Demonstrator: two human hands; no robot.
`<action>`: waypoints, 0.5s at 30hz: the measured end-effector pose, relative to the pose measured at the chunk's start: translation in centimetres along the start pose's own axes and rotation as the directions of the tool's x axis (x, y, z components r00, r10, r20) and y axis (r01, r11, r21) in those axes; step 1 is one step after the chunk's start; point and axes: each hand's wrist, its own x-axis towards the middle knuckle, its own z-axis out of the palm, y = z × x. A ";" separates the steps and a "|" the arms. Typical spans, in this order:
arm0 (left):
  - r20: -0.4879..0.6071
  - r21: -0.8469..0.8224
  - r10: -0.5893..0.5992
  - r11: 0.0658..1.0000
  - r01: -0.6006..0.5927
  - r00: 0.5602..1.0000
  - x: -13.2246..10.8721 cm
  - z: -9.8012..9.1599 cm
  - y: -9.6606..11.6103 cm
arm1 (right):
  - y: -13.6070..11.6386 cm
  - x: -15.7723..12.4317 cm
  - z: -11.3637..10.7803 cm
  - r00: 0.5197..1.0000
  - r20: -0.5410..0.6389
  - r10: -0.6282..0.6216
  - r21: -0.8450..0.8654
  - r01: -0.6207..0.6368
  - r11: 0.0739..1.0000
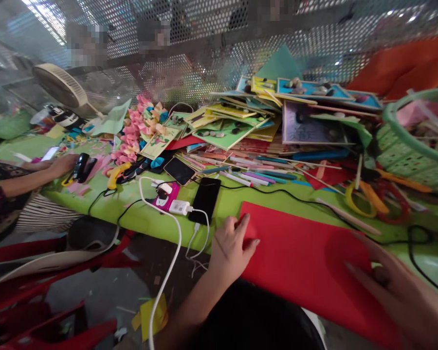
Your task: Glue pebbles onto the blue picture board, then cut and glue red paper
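A large red paper sheet (299,253) lies on the green table (226,204) in front of me. My left hand (230,245) rests on the sheet's left edge with its fingers spread, holding nothing. My right hand (397,287) lies over the sheet's right part, blurred, fingers stretched out flat. A black phone (205,198) lies just left of the sheet, beside a white charger (179,207) with a white cable (168,272) hanging off the table.
Stacked paper craft cards (263,112) fill the table's back, with coloured pens (251,177) in front. A green basket (416,141) and scissors (365,199) are at the right. Pink paper flowers (138,131) and another person's arm (29,177) lie left. Red chairs (40,291) stand below.
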 end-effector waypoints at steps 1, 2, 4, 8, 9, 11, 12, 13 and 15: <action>0.004 0.004 0.000 1.000 0.000 1.000 0.1 0.0 0.0 | -0.1 0.2 -0.1 0.999 0.017 0.047 0.021 -0.048 0.999; 0.007 0.009 0.001 1.000 -0.001 1.000 0.2 -0.1 0.0 | -0.3 0.3 -0.1 0.996 0.030 0.090 0.044 -0.091 0.995; 0.011 0.021 0.004 1.000 -0.004 1.000 0.4 -0.2 0.0 | -0.6 0.5 -0.3 0.991 0.030 0.130 0.068 -0.132 0.989; 0.012 0.040 0.017 0.999 -0.018 1.000 0.6 -0.2 0.0 | -1.1 0.4 -0.5 0.989 0.035 0.145 0.043 -0.147 0.988; 0.006 0.043 0.021 0.999 -0.022 1.000 0.5 -0.1 -0.1 | -1.2 0.3 -0.6 0.991 0.036 0.132 0.030 -0.134 0.991; -0.012 0.049 0.033 0.998 -0.032 0.999 0.5 0.0 -0.2 | -1.6 0.2 -0.8 0.995 0.026 0.092 0.009 -0.093 0.996; -0.020 0.053 0.039 0.998 -0.038 0.999 0.5 0.0 -0.3 | -1.8 0.1 -0.8 0.997 0.023 0.075 0.000 -0.075 0.997; -0.029 0.054 0.050 0.997 -0.049 0.998 0.5 0.1 -0.4 | -2.1 0.1 -0.9 0.997 0.023 0.068 -0.005 -0.068 0.998; -0.042 0.070 0.074 0.995 -0.071 0.996 0.6 0.3 -0.7 | -2.6 0.1 -1.1 0.998 0.026 0.058 -0.010 -0.057 0.998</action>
